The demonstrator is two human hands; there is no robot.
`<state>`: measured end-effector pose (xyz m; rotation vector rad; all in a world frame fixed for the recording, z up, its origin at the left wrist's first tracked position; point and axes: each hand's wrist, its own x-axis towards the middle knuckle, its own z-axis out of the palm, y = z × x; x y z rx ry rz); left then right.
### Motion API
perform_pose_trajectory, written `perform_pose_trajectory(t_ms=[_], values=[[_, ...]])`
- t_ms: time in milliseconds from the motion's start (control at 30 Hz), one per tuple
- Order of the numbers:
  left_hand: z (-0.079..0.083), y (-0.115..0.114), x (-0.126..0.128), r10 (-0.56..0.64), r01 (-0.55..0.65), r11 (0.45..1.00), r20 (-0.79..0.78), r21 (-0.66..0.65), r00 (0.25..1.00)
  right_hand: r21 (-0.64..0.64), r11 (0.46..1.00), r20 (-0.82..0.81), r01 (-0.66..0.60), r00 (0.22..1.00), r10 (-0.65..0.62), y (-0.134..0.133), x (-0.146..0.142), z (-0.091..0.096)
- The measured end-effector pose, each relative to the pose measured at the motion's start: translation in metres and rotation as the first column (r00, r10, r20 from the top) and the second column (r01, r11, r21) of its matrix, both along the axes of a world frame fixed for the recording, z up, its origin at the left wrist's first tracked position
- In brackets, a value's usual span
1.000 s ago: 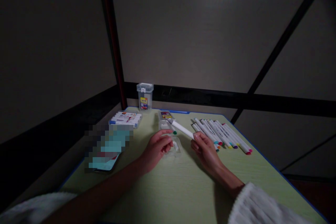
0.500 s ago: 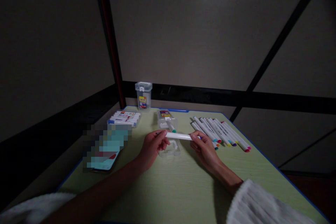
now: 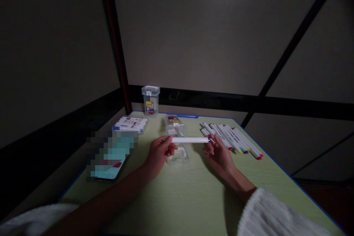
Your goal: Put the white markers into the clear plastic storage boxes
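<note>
A white marker [image 3: 189, 140] is held level above the table, a purple band showing at its right end. My left hand [image 3: 159, 151] pinches its left end between thumb and fingers. At the purple end, my right hand [image 3: 219, 155] has its fingers loosely bent and apart, close to the tip; whether they touch it is hard to see. Behind and below the marker stands an opened clear plastic case [image 3: 177, 158], with another marker [image 3: 179, 131] lying in its far half. Right of it, several white markers [image 3: 229, 136] with coloured ends lie side by side.
A lidded clear box [image 3: 151, 101] stands at the back left of the pale green table [image 3: 171, 202]. In front of it lies a flat case of white markers [image 3: 130, 123]. A phone [image 3: 113, 158], partly pixelated, lies at left. Walls enclose the table's far and left sides.
The right fingers have loosened from the marker's right end, so its purple band now shows. The left hand keeps its pinch, and the marker sits slightly higher and more level.
</note>
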<state>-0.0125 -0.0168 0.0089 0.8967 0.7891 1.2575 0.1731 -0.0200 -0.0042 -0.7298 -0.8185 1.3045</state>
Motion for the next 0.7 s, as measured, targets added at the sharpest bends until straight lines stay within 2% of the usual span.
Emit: perform_pose_trajectory(t_ms=[267,500,700], values=[[-0.0026,-0.0008,0.0031,-0.041,0.041,0.999,-0.039,-0.012,0.998,0.084,0.996,0.195,-0.020,0.981,0.003,-0.0013,-0.0054,-0.0054],[-0.0046,-0.0001,0.0029,-0.100,0.099,0.995,-0.065,-0.023,0.993,0.048,0.998,0.178,0.029,0.983,-0.037,-0.0011,-0.0034,-0.0041],[-0.0063,0.0018,0.0023,-0.096,0.095,0.995,-0.067,-0.024,0.993,0.037,0.999,0.165,0.005,0.986,-0.011,-0.0007,-0.0047,-0.0048]])
